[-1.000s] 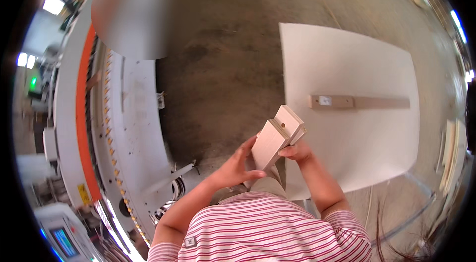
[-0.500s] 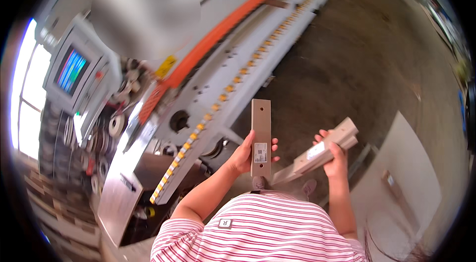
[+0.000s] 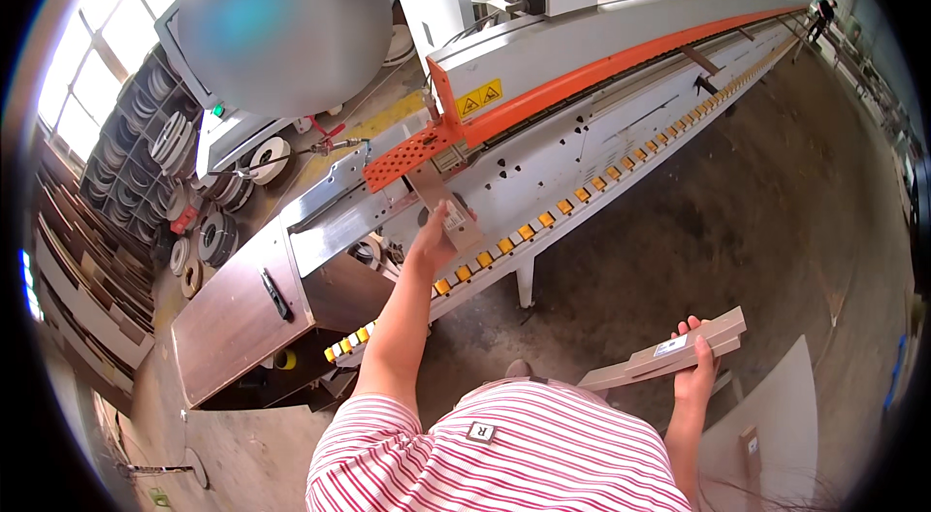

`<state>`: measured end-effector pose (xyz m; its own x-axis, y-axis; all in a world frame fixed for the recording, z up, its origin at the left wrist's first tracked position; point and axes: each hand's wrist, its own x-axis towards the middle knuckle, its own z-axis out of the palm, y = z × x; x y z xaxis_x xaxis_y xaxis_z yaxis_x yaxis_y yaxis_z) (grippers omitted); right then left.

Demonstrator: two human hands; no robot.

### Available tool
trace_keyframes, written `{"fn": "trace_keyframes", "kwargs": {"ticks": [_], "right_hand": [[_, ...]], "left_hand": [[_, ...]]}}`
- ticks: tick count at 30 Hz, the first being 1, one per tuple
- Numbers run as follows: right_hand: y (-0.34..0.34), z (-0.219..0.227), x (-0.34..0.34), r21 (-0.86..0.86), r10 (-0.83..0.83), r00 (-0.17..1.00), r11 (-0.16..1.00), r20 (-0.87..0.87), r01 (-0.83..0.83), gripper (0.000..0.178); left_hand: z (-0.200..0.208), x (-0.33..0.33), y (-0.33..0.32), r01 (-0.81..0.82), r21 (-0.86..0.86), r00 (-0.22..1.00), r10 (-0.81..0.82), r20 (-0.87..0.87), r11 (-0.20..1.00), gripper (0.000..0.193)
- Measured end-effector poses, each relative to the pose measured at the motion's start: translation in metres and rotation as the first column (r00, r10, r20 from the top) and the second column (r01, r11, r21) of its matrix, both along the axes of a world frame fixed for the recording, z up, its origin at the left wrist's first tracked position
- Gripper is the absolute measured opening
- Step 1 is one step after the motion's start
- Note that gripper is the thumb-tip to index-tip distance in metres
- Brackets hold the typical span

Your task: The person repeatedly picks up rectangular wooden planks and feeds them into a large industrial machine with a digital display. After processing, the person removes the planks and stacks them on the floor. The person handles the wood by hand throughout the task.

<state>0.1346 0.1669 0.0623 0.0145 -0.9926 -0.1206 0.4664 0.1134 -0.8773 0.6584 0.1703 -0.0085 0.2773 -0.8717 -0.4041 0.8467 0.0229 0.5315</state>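
My left hand (image 3: 433,239) reaches forward, closed on a narrow light-brown wood strip (image 3: 436,192) with a white label. The strip's far end lies at the near end of a long machine's perforated orange guard (image 3: 407,159); whether it goes beneath cannot be told. Low on the right, my right hand (image 3: 694,374) grips a small stack of similar wood strips (image 3: 635,369), the upper one labelled. Its fingers wrap over the strips' outer edge.
A row of yellow rollers (image 3: 547,219) lines the machine's near edge. On a brown side table (image 3: 228,333) lies a dark cutter-like tool (image 3: 275,295). Rolls of edging (image 3: 218,239) fill the left. A pale panel (image 3: 776,425) stands at lower right, and a person (image 3: 822,19) is far off.
My left hand has carried its strip forward and left, from in front of my body onto the machine. The right-hand stack has shifted outward to the right and lower. The view has turned.
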Motion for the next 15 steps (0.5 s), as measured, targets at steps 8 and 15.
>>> {"fn": "trace_keyframes", "kwargs": {"ticks": [8,15], "right_hand": [[-0.013,0.004,-0.003,-0.002,0.007,1.000,1.000,0.000,-0.007,0.054],[-0.029,-0.005,-0.014,0.042,-0.007,1.000,0.999,-0.001,0.007,0.055]], "left_hand": [[-0.035,0.021,-0.011,-0.067,-0.067,0.992,0.074,0.100,0.995,0.039],[-0.031,0.023,-0.038,-0.206,-0.044,0.951,0.211,0.224,0.978,0.038]]}}
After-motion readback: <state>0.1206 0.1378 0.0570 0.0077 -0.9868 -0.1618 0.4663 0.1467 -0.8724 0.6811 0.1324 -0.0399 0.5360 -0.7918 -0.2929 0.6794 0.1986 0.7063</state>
